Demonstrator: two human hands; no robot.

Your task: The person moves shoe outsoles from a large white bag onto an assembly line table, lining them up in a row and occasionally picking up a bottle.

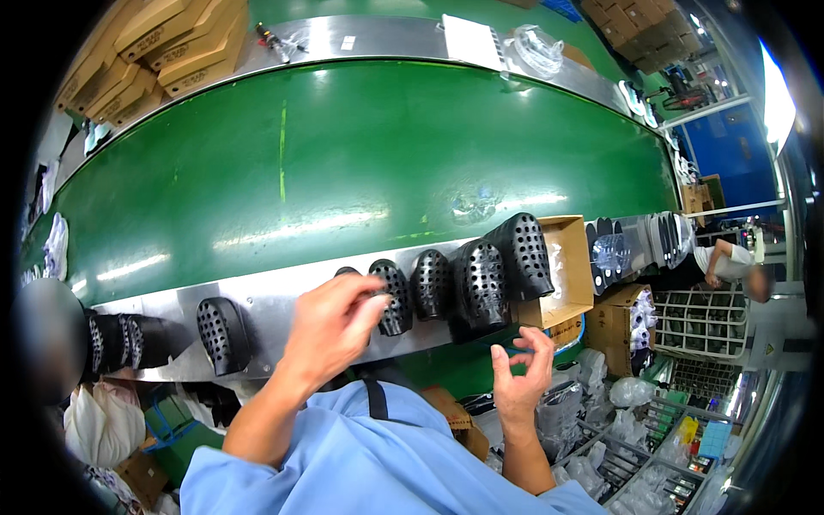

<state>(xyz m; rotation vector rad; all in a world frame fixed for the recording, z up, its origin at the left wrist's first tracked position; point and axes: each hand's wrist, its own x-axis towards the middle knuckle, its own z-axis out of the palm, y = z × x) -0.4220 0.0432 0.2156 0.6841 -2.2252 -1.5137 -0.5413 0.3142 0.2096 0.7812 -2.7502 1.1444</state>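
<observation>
Several black, hollow-looking shoe-shaped forms with round holes stand in a row on the metal ledge. My left hand [333, 328] is bent over the ledge, its thumb and forefinger curved and apart. Its fingertips are closest to one perforated black form [393, 296] and partly cover another behind them. Further right stand a small form [430, 283], a shiny larger form [482, 287] and a tall form [524, 253] leaning by an open carton. My right hand [522, 378] is raised below these, fingers curled loosely, thumb apart, nothing visible in it.
The open cardboard carton [566, 270] sits on the metal ledge [279, 313] beside the green belt [343, 154]. A lone black form [223, 335] stands to the left, with several more beyond. Dark insoles [608, 249] lie rightward; a co-worker [725, 262] is at far right.
</observation>
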